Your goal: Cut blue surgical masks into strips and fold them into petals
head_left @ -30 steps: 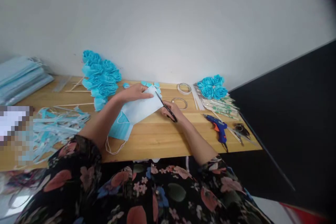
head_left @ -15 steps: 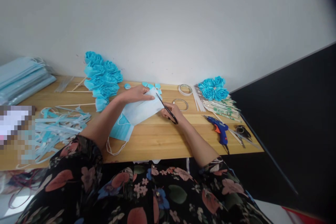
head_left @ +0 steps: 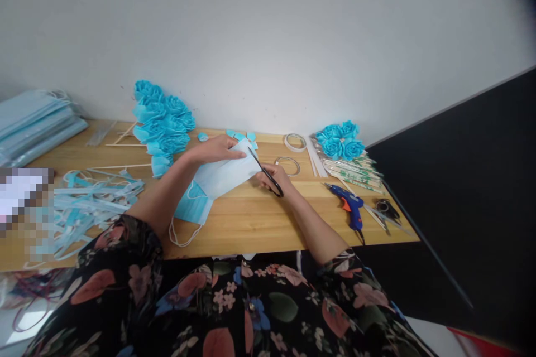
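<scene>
A pale blue face mask is pinched in my left hand, thumb on top near its far edge. My right hand grips black-handled scissors, whose blades lie along the mask's right edge. Beneath the held mask, a second, brighter blue mask rests on the table with its white ear loop toward me. Small cut blue pieces sit just beyond my left hand.
Blue fabric flowers stand at the back left, more at the right on packaged sticks. Cut strips and stacked masks lie left. A tape roll, a wire coil and a blue glue gun lie right.
Almost nothing differs. Both hands, the mask and the scissors hold the same position, and the view has shifted very slightly.
</scene>
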The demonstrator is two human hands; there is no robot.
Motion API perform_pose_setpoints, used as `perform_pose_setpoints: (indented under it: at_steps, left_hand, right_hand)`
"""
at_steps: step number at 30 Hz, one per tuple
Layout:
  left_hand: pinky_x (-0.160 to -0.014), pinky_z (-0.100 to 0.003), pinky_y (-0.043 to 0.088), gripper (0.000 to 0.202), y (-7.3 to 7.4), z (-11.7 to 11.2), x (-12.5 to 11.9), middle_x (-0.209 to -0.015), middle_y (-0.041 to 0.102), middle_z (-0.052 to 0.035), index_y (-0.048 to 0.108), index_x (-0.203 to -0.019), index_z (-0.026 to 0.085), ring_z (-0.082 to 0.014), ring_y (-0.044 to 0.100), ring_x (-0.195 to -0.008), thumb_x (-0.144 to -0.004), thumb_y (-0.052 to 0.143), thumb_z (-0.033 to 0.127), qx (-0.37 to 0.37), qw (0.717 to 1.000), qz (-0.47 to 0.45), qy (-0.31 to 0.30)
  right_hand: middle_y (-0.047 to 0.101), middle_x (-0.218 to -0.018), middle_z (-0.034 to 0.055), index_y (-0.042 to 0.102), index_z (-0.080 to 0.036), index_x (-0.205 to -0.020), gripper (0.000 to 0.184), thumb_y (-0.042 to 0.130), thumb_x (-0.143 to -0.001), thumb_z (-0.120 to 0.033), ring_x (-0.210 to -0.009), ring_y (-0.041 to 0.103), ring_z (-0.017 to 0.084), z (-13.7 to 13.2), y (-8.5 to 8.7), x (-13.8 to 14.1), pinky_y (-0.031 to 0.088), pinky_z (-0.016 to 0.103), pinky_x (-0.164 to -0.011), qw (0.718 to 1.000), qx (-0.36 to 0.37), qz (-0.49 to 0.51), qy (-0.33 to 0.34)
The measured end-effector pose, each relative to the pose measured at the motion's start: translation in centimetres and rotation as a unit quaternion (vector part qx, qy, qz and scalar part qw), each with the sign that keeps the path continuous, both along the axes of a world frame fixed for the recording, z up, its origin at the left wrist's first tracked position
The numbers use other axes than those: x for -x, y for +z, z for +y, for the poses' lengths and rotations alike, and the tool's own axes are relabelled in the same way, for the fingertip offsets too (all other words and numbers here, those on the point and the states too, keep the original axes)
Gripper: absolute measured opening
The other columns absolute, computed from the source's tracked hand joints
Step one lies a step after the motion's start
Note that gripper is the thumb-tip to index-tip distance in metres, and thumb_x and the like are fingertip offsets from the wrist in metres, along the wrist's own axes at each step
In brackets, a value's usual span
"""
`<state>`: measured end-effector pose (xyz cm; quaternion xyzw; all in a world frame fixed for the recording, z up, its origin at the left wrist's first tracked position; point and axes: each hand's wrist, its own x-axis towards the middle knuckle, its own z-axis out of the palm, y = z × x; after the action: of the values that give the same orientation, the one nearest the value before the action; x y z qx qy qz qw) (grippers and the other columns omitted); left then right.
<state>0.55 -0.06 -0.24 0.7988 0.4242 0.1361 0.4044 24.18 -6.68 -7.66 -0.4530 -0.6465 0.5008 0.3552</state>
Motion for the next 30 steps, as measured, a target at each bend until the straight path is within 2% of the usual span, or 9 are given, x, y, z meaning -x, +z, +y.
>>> perform_pose_setpoints:
  at_steps: [7, 12, 18, 22, 30]
  left_hand:
    - [-0.049, -0.022, 0.036, 0.051, 0.1, -0.4, -0.2, -0.071, 0.062, -0.0024, 0.070, -0.089, 0.013, -0.0145, 0.055, -0.060, -0.077, 0.060, 0.061, 0.034, 0.999, -0.040, 0.012]
    - [-0.050, -0.023, 0.037, 0.049, -0.1, -0.3, -0.1, -0.071, 0.063, -0.0027, 0.071, -0.090, 0.014, -0.0149, 0.056, -0.061, -0.077, 0.062, 0.060, 0.038, 0.998, -0.053, 0.012]
    - [-0.048, -0.022, 0.036, 0.043, -0.3, -0.5, -0.3, -0.067, 0.062, -0.0022, 0.070, -0.079, 0.015, -0.0139, 0.055, -0.057, -0.077, 0.063, 0.058, 0.026, 0.999, -0.041, -0.006]
    - [-0.048, -0.022, 0.038, 0.043, -0.3, -0.6, -0.5, -0.069, 0.064, -0.0025, 0.071, -0.083, 0.014, -0.0137, 0.055, -0.057, -0.078, 0.063, 0.056, 0.050, 0.997, -0.054, -0.015]
    - [-0.047, -0.021, 0.037, 0.040, 0.0, -0.8, -0.6, -0.067, 0.061, -0.0015, 0.070, -0.080, 0.014, -0.0119, 0.052, -0.055, -0.077, 0.064, 0.054, 0.053, 0.996, -0.064, -0.017]
  right_hand:
    - [0.047, -0.050, -0.0060, 0.069, -0.014, -0.090, 0.050, 0.070, -0.074, -0.062, -0.042, 0.040, 0.008, 0.1, -0.4, 0.0, 0.028, 0.021, -0.044, 1.000, 0.004, 0.002, -0.005]
    - [0.051, -0.058, -0.0032, 0.063, -0.016, -0.084, 0.049, 0.065, -0.079, -0.065, -0.048, 0.040, 0.008, 0.0, -0.1, -0.2, 0.030, 0.021, -0.047, 0.999, -0.033, -0.008, 0.028]
    - [0.054, -0.063, -0.0007, 0.059, -0.018, -0.081, 0.054, 0.062, -0.079, -0.072, -0.053, 0.043, 0.010, -0.1, 0.8, -0.1, 0.032, 0.023, -0.049, 0.997, -0.050, -0.017, 0.053]
    - [0.053, -0.062, -0.0014, 0.061, -0.017, -0.083, 0.053, 0.064, -0.079, -0.069, -0.052, 0.041, 0.010, -0.2, 0.7, 0.0, 0.031, 0.023, -0.048, 0.998, -0.039, -0.011, 0.038]
    - [0.051, -0.056, -0.0036, 0.068, -0.015, -0.089, 0.051, 0.070, -0.075, -0.063, -0.046, 0.039, 0.008, -0.1, 0.2, 0.1, 0.029, 0.021, -0.045, 1.000, -0.007, -0.007, 0.016]
